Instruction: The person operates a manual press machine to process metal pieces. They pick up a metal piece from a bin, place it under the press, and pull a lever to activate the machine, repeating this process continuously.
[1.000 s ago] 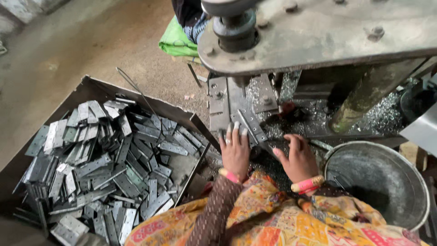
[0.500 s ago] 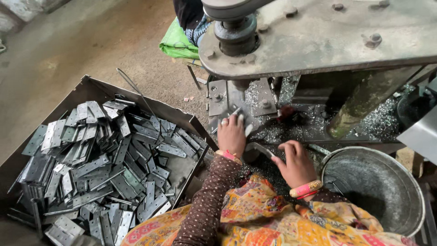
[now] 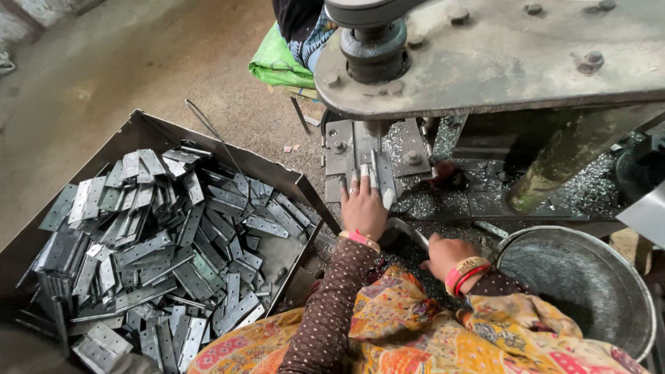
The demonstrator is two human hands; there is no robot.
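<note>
A person sits in front of a big grey press machine point(image 3: 499, 62). The left hand point(image 3: 363, 208) reaches forward and lies flat on the metal bed of the machine, right under the round black part. Its fingers point(image 3: 355, 185) are stretched out straight, not curled. A small flat metal strip point(image 3: 377, 181) lies under the fingertips, and the hand presses on it rather than gripping it (a ring shows on one finger). The strip points away from the person, toward the middle of the machine.

The right hand point(image 3: 447, 255) is lower down and closer to the person's body. It is curled around the end of a grey metal piece point(image 3: 405, 230) that sticks out to the left, just beside the left wrist. I cannot tell how tight the grip is. There are red and gold bangles on this wrist and a pink one on the other.

On the left sits a big metal tray point(image 3: 142, 135) full of many flat grey strips point(image 3: 166, 256) with little holes, all piled up. It is near the left arm. On the right is a round metal tub point(image 3: 589, 284), close by the right arm. Shiny metal bits point(image 3: 589, 194) lie all over the machine bed. A green bundle point(image 3: 277, 64) lies on the floor behind the machine.
</note>
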